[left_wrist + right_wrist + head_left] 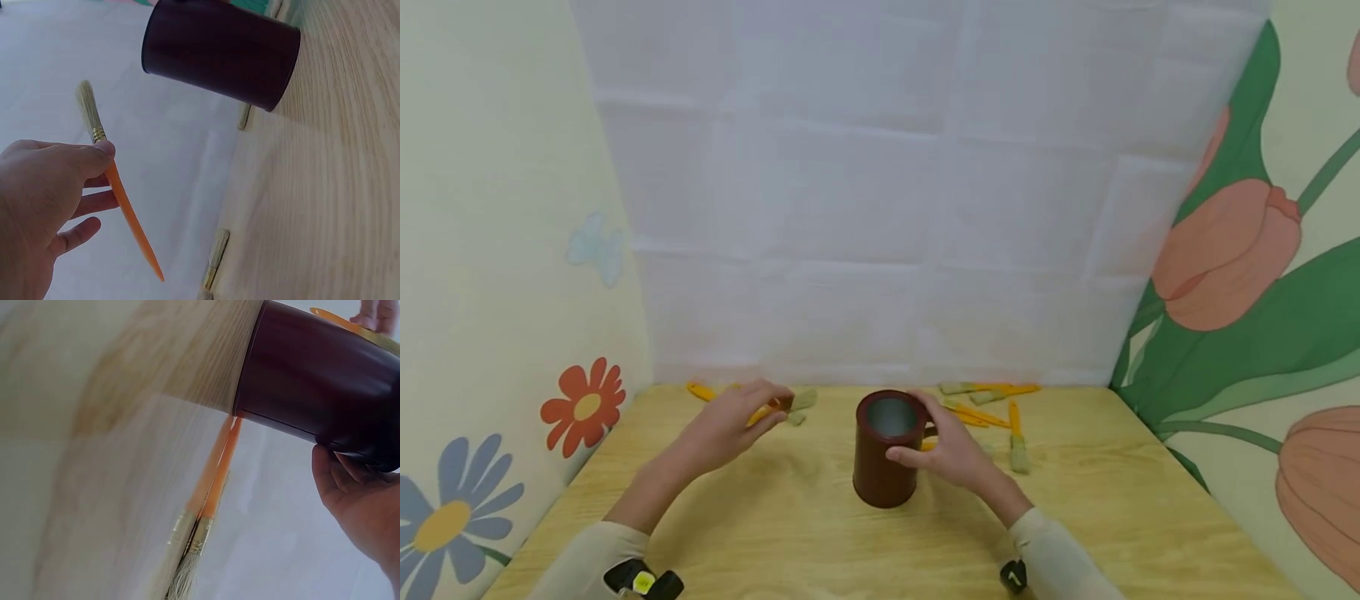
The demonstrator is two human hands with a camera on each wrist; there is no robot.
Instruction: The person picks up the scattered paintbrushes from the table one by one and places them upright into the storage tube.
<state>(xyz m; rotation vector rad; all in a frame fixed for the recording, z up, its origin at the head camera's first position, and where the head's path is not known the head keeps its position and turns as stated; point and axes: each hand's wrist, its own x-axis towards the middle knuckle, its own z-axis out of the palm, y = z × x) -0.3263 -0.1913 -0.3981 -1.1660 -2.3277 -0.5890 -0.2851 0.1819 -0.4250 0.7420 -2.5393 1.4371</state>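
My left hand (730, 425) is raised left of the mug. Between its thumb and fingers it pinches a paintbrush (128, 206) near the ferrule. That brush has an orange handle and pale bristles, which point up in the left wrist view. A dark brown mug (883, 467) with a pale grey inside stands upright at the middle of the table, its mouth facing up. My right hand (951, 446) grips it from the right, the thumb on the near side and the fingers behind, by the mug's handle. The fingers behind the mug are partly hidden.
Several orange-handled paintbrushes lie on the wood-patterned table (790, 533): one group (977, 414) at the back right, another brush (1018, 437) nearer, and others (702, 392) behind my left hand. A white sheet (880, 208) hangs at the back. Flower-patterned walls flank both sides.
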